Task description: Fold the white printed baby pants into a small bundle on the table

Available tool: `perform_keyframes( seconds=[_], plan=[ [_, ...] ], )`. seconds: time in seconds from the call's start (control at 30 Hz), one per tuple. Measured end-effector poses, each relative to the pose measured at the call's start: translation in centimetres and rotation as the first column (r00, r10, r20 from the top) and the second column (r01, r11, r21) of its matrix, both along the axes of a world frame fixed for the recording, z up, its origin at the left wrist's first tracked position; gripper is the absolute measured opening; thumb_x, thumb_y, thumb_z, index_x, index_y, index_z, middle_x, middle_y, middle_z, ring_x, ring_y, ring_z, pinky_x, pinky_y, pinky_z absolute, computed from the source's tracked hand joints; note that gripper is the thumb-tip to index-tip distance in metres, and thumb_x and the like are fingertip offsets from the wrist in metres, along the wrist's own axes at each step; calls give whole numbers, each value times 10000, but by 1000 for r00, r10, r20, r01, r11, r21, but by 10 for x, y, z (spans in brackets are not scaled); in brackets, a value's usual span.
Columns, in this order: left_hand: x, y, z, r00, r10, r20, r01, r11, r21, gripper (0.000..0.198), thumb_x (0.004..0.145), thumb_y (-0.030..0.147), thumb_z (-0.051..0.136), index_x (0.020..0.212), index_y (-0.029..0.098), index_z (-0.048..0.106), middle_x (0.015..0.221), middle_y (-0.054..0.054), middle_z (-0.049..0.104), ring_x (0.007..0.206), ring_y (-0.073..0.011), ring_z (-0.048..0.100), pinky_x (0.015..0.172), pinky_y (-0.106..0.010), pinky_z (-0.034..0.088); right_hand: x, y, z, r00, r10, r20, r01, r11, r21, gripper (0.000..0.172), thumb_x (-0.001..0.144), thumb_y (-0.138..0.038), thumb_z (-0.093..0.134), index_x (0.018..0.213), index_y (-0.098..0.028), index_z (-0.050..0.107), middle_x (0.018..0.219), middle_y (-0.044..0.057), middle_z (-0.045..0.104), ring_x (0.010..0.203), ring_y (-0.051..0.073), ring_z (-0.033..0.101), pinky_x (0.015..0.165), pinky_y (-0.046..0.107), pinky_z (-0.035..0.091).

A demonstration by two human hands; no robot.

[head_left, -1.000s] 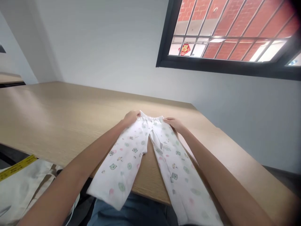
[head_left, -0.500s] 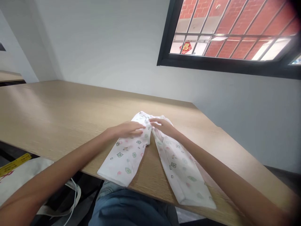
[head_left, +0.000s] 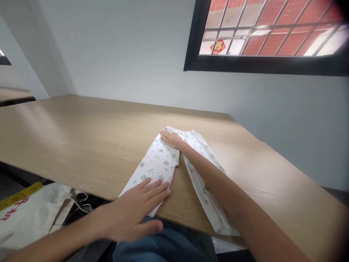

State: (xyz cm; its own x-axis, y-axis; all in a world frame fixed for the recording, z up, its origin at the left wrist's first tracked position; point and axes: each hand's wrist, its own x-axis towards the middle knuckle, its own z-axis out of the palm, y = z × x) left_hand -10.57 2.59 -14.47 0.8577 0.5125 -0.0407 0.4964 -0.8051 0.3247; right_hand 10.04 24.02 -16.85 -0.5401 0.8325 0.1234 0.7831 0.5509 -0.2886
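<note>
Left hand [head_left: 140,208] has moved hemward, fingers spread, while my right hand [head_left: 171,139], fingers slightly parted, apparently holds the pants [head_left: 160,156] flat.

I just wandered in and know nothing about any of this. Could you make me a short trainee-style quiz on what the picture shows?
1. Which is nearer the gathered white waistband of the white cloth trousers printed with small green and pink shapes: the bare left hand or the bare right hand?

2. True or false: the two trouser legs lie stacked, one on top of the other.

3. What colour is the diamond-shaped decoration seen through the dark-framed, barred window?
A) Blue
B) Red and gold
C) Green

Key:
1. The right hand; the left is farther down.
2. False; they spread apart on the pale wood-grain table.
3. B
</note>
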Motion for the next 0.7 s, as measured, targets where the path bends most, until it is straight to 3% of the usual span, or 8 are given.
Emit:
perform_keyframes(
  seconds=[0.07,0.13,0.23,0.3,0.4,0.5,0.57,0.7],
  plan=[
    [-13,-22,6,999,29,14,-29,999,-45,641,879,525,358,1414,288,95,1459,-5,124,1341,-206,153,1099,-381,158,-1,2,0,1000,-3,-9,3,1000,-7,417,917,-268,286,1307,-160,390,1405,99,321,1311,254,213,1053,473,147],
    [-19,-27,10,997,56,47,-53,996,-73,631,844,531,439,1391,317,210,1436,-3,232,1307,-222,267,1076,-383,226,0,0,6,1000,0,-21,0,999,-37,390,911,-289,334,1276,-201,440,1377,65,377,1278,250,293,1044,431,213],
    [-13,-11,19,984,136,113,-126,988,-87,527,778,537,541,1257,332,464,1281,-1,505,1133,-226,501,955,-345,383,15,-11,23,999,-16,-46,12,995,-100,394,880,-367,439,1251,-243,483,1312,30,466,1171,248,445,958,350,368],
    [0,7,29,975,148,164,-146,989,-27,415,792,481,542,1175,321,541,1157,8,597,1029,-205,558,880,-313,420,39,-27,40,996,-20,-83,9,992,-127,419,868,-410,467,1253,-247,491,1299,20,481,1133,243,481,919,329,409],
    [35,39,46,981,10,196,-34,992,118,437,781,370,551,1206,278,511,1149,-4,595,1014,-205,541,878,-307,397,90,-63,66,982,6,-188,-31,991,-127,381,890,-430,422,1197,-246,553,1281,7,500,1165,233,452,972,349,358],
    [86,76,51,987,-90,132,76,991,112,476,822,345,473,1284,241,428,1257,-22,521,1079,-205,499,908,-305,373,133,-105,82,975,-34,-220,-5,985,-173,364,888,-438,425,1144,-246,598,1234,13,542,1168,229,450,998,369,330],
    [123,101,44,996,-63,65,59,997,56,438,886,320,318,1311,244,388,1344,-21,432,1158,-208,448,927,-326,368,146,-128,83,963,-107,-249,54,976,-212,379,902,-453,388,1161,-260,585,1269,4,510,1205,225,411,1033,376,286],
    [174,136,18,999,-24,42,22,998,65,378,860,274,357,1178,171,536,1245,-84,528,1089,-234,509,897,-335,399,137,-144,61,932,-224,-285,148,953,-265,444,928,-497,247,1270,-320,470,1368,-40,386,1262,227,333,1063,399,230]
  ],
)
